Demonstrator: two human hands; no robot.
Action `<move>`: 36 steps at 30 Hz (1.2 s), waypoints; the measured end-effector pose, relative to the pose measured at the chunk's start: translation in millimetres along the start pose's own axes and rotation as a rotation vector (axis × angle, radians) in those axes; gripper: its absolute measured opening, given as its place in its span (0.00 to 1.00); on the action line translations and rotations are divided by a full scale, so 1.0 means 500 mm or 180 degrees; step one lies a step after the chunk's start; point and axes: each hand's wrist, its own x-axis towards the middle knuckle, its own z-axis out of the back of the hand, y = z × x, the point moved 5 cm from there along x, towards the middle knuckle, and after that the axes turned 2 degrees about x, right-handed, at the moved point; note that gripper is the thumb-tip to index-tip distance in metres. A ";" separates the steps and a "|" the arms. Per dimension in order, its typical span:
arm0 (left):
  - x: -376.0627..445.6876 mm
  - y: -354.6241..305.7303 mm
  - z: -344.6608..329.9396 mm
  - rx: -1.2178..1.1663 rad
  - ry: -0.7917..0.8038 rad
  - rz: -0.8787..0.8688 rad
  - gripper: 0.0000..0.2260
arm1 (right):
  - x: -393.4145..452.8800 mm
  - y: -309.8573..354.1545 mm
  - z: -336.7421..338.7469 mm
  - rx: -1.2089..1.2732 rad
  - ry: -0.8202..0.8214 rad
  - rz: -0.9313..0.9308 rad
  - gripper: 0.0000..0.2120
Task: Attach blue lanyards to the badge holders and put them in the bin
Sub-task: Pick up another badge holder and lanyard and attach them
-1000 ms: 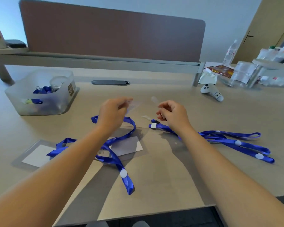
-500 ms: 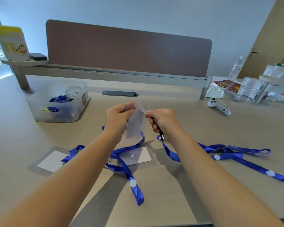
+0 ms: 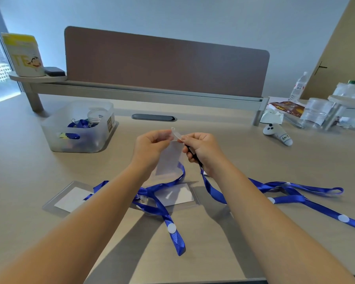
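Head view: left hand pinched the top of a clear badge holder, which hung long axis down, just right of that hand. Right hand was clamped on a blue lanyard's clip end, touching the holder's strap loop from the right. The bin sat far left of both hands on the surface.

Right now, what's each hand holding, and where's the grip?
Left hand: clear badge holder, pinched near its top edge. Right hand: clip end of a blue lanyard, brought to the holder's top strap.
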 end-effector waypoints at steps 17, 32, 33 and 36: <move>-0.010 -0.034 0.019 0.3204 0.0250 -0.2877 0.15 | 0.013 -0.014 -0.028 0.0461 0.0144 -0.0437 0.14; 0.015 -0.025 0.053 0.0734 0.0476 -0.0379 0.08 | 0.025 0.006 -0.057 -0.0217 0.0329 0.0293 0.10; 0.017 -0.025 0.054 0.0779 0.0465 -0.0322 0.09 | 0.025 0.009 -0.058 -0.0278 0.0354 0.0336 0.10; 0.021 -0.030 0.055 0.0833 0.0540 -0.0286 0.10 | 0.026 0.016 -0.061 -0.0521 0.0394 0.0420 0.10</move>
